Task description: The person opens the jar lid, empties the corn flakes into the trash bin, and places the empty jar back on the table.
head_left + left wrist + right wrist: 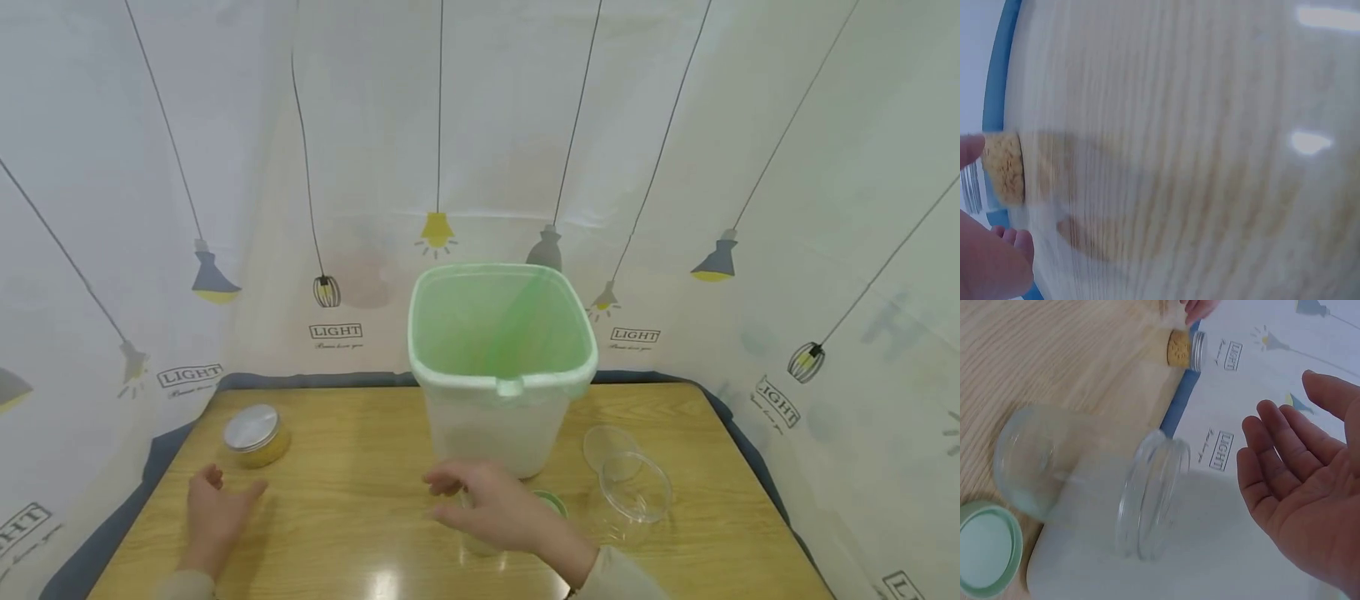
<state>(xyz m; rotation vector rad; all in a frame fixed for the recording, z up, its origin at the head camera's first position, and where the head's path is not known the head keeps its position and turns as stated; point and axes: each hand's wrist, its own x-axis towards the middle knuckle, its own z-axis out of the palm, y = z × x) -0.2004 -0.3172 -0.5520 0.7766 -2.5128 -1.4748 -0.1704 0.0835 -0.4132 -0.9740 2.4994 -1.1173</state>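
My left hand [216,510] is held a little short of a clear jar [264,450] with a silver lid, thumb and fingers spread apart. Yellowish bits fill that jar, as the left wrist view shows at its edge [1005,167]. My right hand [502,510] hovers over an uncapped clear jar [1079,469], which it mostly covers in the head view. In the right wrist view its fingers [1285,456] are loosely bent and hold nothing, apart from the jar's mouth. Beside this jar lies a pale green ring-shaped lid [986,550].
A tall white bin [487,425] with a light green rim stands at the middle back of the wooden table [337,500]. Right of it are a clear round tub [636,492] and a clear disc lid [609,446]. A lamp-printed curtain [360,167] encloses the back and sides.
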